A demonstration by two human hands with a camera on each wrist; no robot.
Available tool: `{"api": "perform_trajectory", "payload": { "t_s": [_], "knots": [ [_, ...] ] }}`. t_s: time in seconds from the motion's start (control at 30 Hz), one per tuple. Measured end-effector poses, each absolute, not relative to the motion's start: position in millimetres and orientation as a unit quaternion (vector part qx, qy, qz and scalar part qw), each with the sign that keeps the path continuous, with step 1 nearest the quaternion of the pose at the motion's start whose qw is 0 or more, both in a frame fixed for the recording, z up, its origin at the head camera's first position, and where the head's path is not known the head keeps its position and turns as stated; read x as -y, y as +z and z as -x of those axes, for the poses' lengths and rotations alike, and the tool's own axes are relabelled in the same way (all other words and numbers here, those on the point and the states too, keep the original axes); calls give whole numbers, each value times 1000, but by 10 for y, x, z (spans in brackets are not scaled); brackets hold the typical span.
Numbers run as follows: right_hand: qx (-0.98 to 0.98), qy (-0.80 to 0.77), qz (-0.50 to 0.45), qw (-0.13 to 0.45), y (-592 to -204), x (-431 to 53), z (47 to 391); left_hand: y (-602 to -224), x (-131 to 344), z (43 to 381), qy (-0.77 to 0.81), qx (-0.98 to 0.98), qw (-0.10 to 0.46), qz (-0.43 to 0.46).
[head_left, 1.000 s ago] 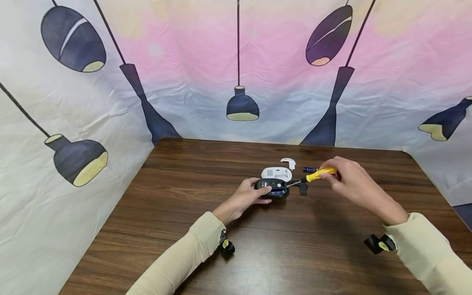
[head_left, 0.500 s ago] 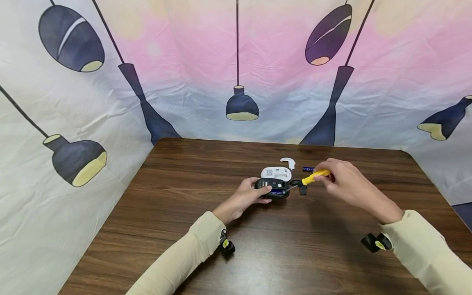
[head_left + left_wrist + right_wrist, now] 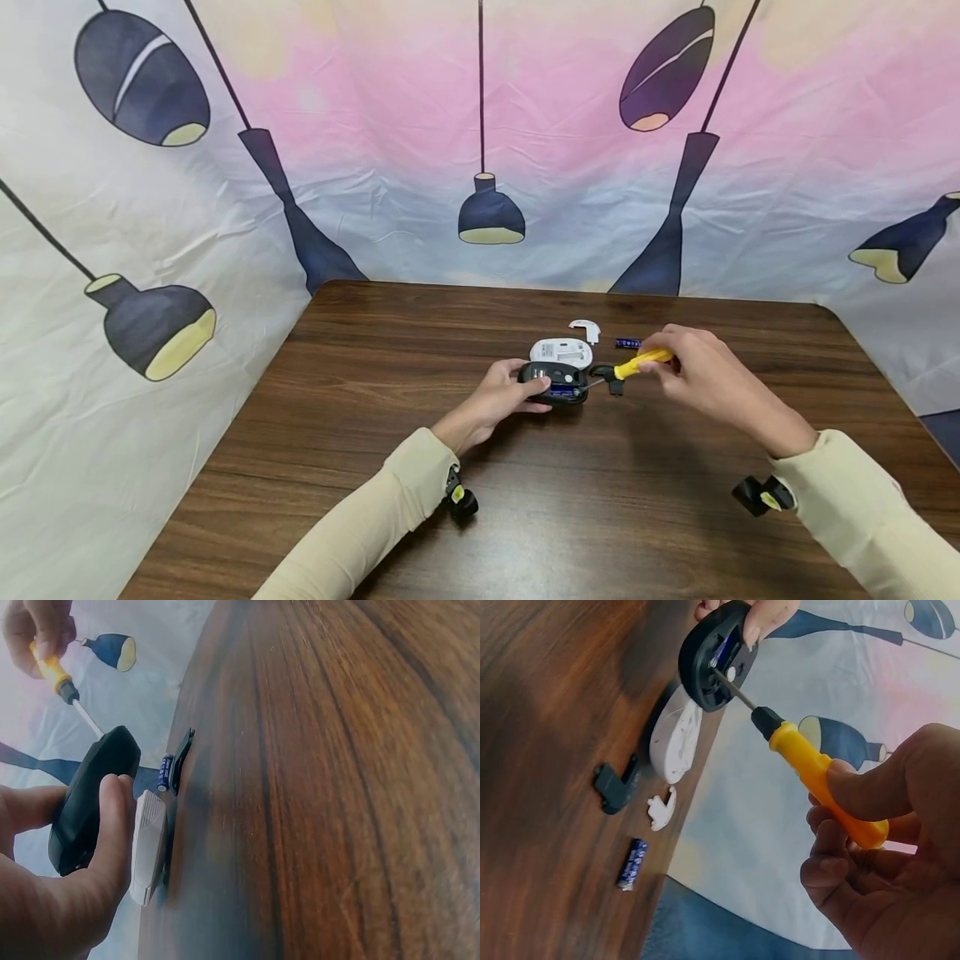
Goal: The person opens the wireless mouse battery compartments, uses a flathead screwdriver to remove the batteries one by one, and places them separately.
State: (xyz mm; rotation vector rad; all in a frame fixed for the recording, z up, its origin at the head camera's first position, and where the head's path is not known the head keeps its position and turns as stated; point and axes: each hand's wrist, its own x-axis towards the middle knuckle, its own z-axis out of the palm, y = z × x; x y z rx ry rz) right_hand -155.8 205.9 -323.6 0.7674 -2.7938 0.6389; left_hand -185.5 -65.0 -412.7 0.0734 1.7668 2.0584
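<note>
My left hand (image 3: 495, 402) grips a black computer mouse (image 3: 94, 796), its underside turned up and its battery bay uncovered. A blue battery (image 3: 561, 390) lies in that bay. My right hand (image 3: 701, 371) holds a yellow-handled screwdriver (image 3: 814, 769) between thumb and fingers. Its metal tip reaches into the bay at the end of the battery, as the right wrist view shows. Just behind the black mouse, a white mouse (image 3: 551, 353) lies bottom up on the table.
A white battery cover (image 3: 589, 331) lies behind the white mouse. The black cover (image 3: 616, 786) and a loose blue battery (image 3: 632, 864) lie to the right on the wooden table (image 3: 420, 350). A patterned cloth (image 3: 405, 167) hangs behind the far edge.
My right hand has moved slightly left and tilted the screwdriver, bringing its tip from the mouse's right upper edge down to the battery's end. The left hand keeps its hold on the mouse.
</note>
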Motion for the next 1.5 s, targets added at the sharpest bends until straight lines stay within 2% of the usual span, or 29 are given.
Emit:
{"api": "perform_trajectory", "payload": {
  "t_s": [0.43,0.7,1.03,1.5],
  "knots": [
    [952,182,-237,75,-3387,-2242,1615,-4108,688,1873,749,-625,218,-27],
    [958,161,-233,45,-3434,-2287,1602,-4073,697,1876,747,-625,223,-23],
    [955,203,-214,37,-3609,-2354,1624,-4097,691,1877,749,-622,224,-26],
    [932,313,-183,-4,-3880,-2400,1628,-4125,704,1870,756,-614,225,-35]
  ]
}}
